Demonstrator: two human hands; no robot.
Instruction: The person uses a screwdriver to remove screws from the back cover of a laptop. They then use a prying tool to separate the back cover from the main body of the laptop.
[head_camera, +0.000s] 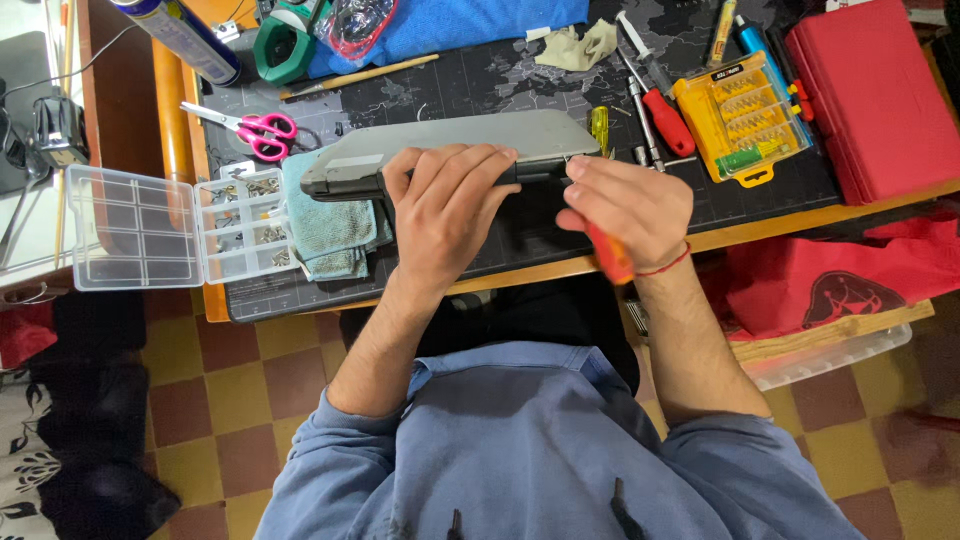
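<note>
The left hand (445, 205) lies clamped over the near edge of the grey laptop (450, 145), which sits mid-tabletop (780, 215) on a teal cloth (330, 230). The right hand (630, 205), at the laptop's three o'clock corner, is closed around an orange-handled screwdriver (610, 255). If the tip slips, it could gouge the casing. Loose screws could roll away; the clear parts box (170, 225) sits at nine o'clock.
</note>
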